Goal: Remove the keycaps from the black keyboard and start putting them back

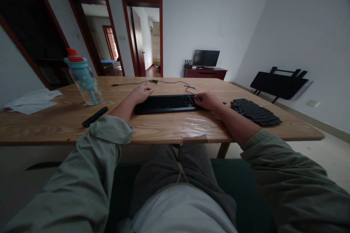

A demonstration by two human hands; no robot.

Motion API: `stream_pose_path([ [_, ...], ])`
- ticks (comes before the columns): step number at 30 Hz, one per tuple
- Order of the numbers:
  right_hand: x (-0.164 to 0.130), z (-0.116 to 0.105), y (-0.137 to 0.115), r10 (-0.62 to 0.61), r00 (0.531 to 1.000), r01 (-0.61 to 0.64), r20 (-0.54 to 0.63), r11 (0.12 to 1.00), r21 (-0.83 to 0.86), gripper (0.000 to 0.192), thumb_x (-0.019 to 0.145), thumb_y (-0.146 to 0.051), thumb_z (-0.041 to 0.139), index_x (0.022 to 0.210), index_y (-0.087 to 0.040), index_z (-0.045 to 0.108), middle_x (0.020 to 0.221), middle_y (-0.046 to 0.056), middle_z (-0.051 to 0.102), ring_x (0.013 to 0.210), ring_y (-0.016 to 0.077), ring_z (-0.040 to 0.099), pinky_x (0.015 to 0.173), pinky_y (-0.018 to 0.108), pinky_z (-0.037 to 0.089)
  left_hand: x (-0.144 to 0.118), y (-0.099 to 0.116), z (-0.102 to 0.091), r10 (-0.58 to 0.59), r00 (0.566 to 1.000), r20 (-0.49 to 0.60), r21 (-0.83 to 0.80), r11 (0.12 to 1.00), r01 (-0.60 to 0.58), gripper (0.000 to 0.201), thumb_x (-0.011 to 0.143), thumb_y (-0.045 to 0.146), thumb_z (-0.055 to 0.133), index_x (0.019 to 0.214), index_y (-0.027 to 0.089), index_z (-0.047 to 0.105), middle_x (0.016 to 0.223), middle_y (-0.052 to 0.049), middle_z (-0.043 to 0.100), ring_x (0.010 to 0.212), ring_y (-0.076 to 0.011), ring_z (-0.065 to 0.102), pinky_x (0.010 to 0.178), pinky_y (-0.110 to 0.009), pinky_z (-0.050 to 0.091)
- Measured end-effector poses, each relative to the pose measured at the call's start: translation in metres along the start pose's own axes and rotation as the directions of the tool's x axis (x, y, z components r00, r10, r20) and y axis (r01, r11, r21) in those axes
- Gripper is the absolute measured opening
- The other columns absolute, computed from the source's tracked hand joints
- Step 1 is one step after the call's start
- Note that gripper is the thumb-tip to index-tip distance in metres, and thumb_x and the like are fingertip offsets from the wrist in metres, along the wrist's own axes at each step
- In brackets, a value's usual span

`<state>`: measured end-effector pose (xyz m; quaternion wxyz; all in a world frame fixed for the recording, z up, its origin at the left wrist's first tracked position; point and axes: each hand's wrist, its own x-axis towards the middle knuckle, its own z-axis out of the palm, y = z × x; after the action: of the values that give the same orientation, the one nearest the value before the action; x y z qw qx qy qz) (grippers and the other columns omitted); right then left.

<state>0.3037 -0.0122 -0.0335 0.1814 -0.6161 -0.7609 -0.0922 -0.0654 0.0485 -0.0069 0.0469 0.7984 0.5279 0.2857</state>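
A black keyboard (166,104) lies on the wooden table in front of me; its key area looks dark and uneven. My left hand (141,94) is closed at the keyboard's far left corner, steadying it, with some fingertips hidden. At the right end of the keyboard, my right hand (207,100) is pinched low over the keys. A thin, pale sliver shows at its fingertips, too small to name. To the right of that hand is a spread pile of small black pieces that look like keycaps (254,112). One small black piece (224,103) lies apart from the pile.
A black cable (169,82) runs behind the keyboard, near a thin blue-and-white item (190,87). To the left stand a clear bottle (86,80) with a red cap, a black elongated object (94,117) and white tissues (35,101). The table's front edge (153,141) is close to my lap.
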Motion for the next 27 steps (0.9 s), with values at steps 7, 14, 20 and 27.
stream_pose_path([
  [7,0.0004,-0.0039,-0.0040,-0.022,0.999,0.024,0.025,0.996,-0.084,0.030,0.087,-0.037,0.058,0.106,-0.025,0.078,0.098,0.007,0.077,0.086,0.0220,0.068,0.076,0.029,0.047,0.0001,-0.0002,-0.0007,0.012,1.000,0.003,0.006,1.000,-0.012,0.042,0.091,0.043,0.050,0.111,0.017,0.075,0.114,-0.012,0.074,0.104,-0.0265,0.067,0.096,-0.035,0.049],
  [14,0.0016,-0.0053,-0.0012,-0.053,0.997,0.056,0.057,0.996,-0.069,0.031,0.087,-0.037,0.058,0.106,-0.024,0.078,0.097,0.007,0.077,0.084,0.0216,0.067,0.073,0.029,0.046,0.0003,-0.0001,-0.0005,-0.011,1.000,0.009,0.017,1.000,0.011,0.041,0.091,0.044,0.050,0.112,0.018,0.075,0.114,-0.011,0.074,0.104,-0.0263,0.066,0.095,-0.036,0.049],
  [20,0.0037,-0.0050,0.0016,-0.101,0.991,0.103,0.088,0.994,-0.025,0.033,0.088,-0.037,0.057,0.110,-0.026,0.077,0.098,0.006,0.077,0.082,0.0205,0.067,0.074,0.029,0.045,-0.0004,0.0010,-0.0008,-0.003,1.000,0.010,-0.004,1.000,0.003,0.042,0.091,0.043,0.050,0.112,0.017,0.075,0.117,-0.012,0.074,0.103,-0.0260,0.067,0.096,-0.036,0.049],
  [27,0.0015,-0.0066,-0.0029,-0.106,0.991,0.106,0.082,0.994,0.007,0.032,0.088,-0.035,0.057,0.112,-0.024,0.074,0.101,0.007,0.076,0.086,0.0214,0.066,0.077,0.029,0.046,-0.0017,0.0045,-0.0017,-0.014,1.000,0.007,0.006,1.000,0.014,0.040,0.092,0.042,0.051,0.112,0.018,0.076,0.116,-0.012,0.074,0.104,-0.0264,0.067,0.097,-0.036,0.048],
])
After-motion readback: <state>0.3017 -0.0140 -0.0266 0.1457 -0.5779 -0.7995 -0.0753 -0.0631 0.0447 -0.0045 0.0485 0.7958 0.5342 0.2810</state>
